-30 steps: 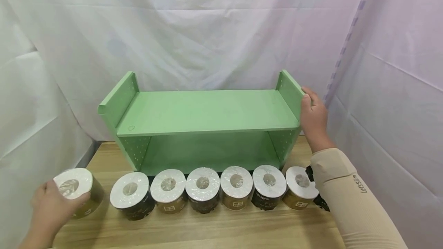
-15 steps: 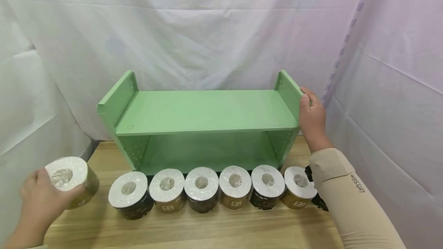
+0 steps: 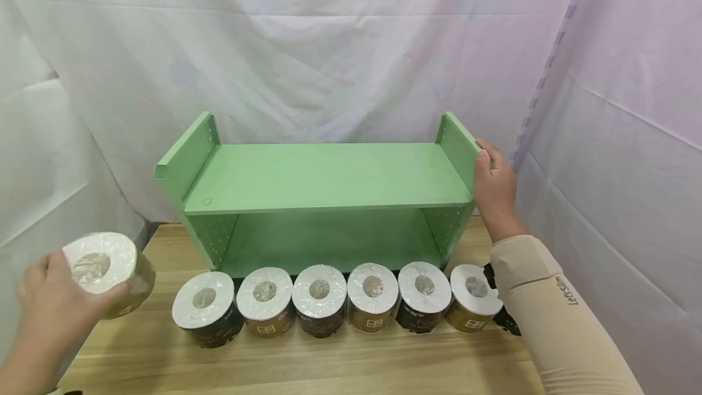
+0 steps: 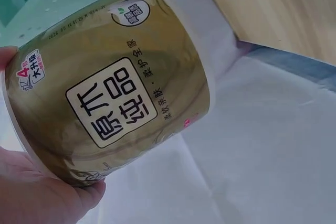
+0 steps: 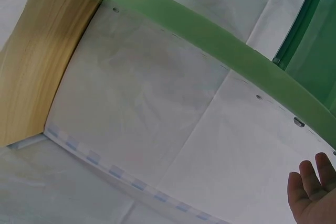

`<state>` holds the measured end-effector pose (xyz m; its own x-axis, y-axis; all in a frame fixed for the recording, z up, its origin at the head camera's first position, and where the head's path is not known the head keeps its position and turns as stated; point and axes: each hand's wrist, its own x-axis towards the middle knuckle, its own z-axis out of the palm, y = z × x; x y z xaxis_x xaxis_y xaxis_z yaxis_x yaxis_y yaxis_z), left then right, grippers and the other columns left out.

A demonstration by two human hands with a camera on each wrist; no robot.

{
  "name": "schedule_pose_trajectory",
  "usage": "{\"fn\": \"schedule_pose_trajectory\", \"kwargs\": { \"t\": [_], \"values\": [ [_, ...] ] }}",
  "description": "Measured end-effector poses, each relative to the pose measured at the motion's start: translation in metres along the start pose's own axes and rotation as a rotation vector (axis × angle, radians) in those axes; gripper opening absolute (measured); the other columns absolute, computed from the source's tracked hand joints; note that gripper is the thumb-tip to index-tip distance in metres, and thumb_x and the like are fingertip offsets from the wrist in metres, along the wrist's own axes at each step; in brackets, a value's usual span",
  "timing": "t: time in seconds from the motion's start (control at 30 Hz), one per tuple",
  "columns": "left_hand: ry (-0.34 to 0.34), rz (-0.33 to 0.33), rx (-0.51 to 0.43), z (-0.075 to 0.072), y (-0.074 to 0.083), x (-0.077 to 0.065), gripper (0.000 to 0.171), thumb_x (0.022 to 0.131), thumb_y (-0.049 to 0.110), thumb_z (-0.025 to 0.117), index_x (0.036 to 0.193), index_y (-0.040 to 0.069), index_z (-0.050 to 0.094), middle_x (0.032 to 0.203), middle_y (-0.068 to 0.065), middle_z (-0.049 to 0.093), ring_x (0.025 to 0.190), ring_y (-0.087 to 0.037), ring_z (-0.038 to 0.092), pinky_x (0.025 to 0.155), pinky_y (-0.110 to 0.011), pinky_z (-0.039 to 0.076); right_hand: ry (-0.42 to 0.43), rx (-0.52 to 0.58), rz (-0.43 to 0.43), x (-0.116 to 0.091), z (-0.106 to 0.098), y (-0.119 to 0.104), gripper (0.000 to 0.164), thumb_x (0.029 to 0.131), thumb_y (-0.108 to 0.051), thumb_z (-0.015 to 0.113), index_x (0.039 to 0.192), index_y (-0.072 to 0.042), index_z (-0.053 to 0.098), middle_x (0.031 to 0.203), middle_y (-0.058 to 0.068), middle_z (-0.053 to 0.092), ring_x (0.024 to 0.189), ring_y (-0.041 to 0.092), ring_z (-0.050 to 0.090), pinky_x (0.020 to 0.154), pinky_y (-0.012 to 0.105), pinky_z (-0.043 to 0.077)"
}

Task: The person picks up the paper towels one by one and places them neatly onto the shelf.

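Observation:
In the head view my left hand (image 3: pixel 60 300) holds a toilet paper roll (image 3: pixel 106 264) in a gold-brown wrapper, raised off the table at the far left. The left wrist view shows the printed side of this roll (image 4: pixel 113 87), with the thumb below it and a fingertip at its upper left edge. My right hand (image 3: pixel 495 191) grips the upper right side panel of a green shelf (image 3: pixel 329 175). Three of its fingers (image 5: pixel 312 182) show outside the panel in the right wrist view; the thumb is hidden there.
Several rolls (image 3: pixel 320 291), in black and gold wrappers, stand upright in a row along the shelf's front. My right sleeve (image 3: pixel 548 303) partly covers a dark one at the right end. White cloth (image 3: pixel 340 47) surrounds the wooden table (image 3: pixel 307 364) at the back and sides.
My left hand has lifted its roll off the table and moved it up and slightly left. The right hand stays on the shelf panel, and the row of rolls has not moved.

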<state>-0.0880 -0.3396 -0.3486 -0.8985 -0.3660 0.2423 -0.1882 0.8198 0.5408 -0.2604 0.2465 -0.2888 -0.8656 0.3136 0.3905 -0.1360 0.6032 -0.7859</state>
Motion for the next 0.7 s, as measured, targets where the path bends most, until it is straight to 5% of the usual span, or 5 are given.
{"fn": "schedule_pose_trajectory", "kwargs": {
  "t": [0.2, 0.4, 0.63, 0.7],
  "values": [
    [0.003, 0.054, 0.009, -0.008, 0.016, -0.002, 0.103, 0.072, 0.022, 0.075, 0.137, -0.024, 0.010, 0.138, -0.048, 0.009, 0.127, -0.065, 0.007, 0.094, -0.075, 0.020, -0.011, 0.000, -0.010, 0.001, 0.000, 0.002, 0.054, 0.101, -0.042, 0.023, 0.147, -0.022, 0.043, 0.148, 0.005, 0.044, 0.084, 0.026, 0.045, 0.080, 0.041, 0.039],
    [-0.006, 0.070, 0.025, -0.010, 0.026, -0.003, 0.103, 0.072, 0.024, 0.077, 0.137, -0.023, 0.012, 0.138, -0.048, 0.010, 0.126, -0.065, 0.009, 0.089, -0.074, 0.023, -0.030, -0.029, -0.009, 0.001, -0.001, 0.002, 0.055, 0.101, -0.045, 0.022, 0.148, -0.024, 0.041, 0.150, 0.004, 0.042, 0.061, 0.021, 0.037, 0.075, 0.038, 0.038],
    [-0.028, 0.101, 0.041, -0.013, 0.040, -0.006, 0.105, 0.073, 0.026, 0.079, 0.140, -0.020, 0.014, 0.139, -0.048, 0.011, 0.128, -0.064, 0.009, 0.087, -0.074, 0.026, -0.029, -0.055, -0.013, 0.002, -0.002, 0.001, 0.055, 0.100, -0.045, 0.023, 0.147, -0.024, 0.042, 0.140, 0.008, 0.052, 0.041, 0.009, 0.022, 0.042, 0.029, 0.030],
    [-0.041, 0.113, 0.041, -0.014, 0.044, -0.006, 0.104, 0.073, 0.025, 0.078, 0.140, -0.021, 0.014, 0.140, -0.048, 0.011, 0.128, -0.064, 0.010, 0.085, -0.076, 0.027, -0.029, -0.055, -0.013, 0.003, -0.001, 0.001, 0.055, 0.100, -0.045, 0.023, 0.147, -0.024, 0.043, 0.141, 0.009, 0.052, 0.041, 0.009, 0.022, 0.041, 0.028, 0.029]
  ]
}}
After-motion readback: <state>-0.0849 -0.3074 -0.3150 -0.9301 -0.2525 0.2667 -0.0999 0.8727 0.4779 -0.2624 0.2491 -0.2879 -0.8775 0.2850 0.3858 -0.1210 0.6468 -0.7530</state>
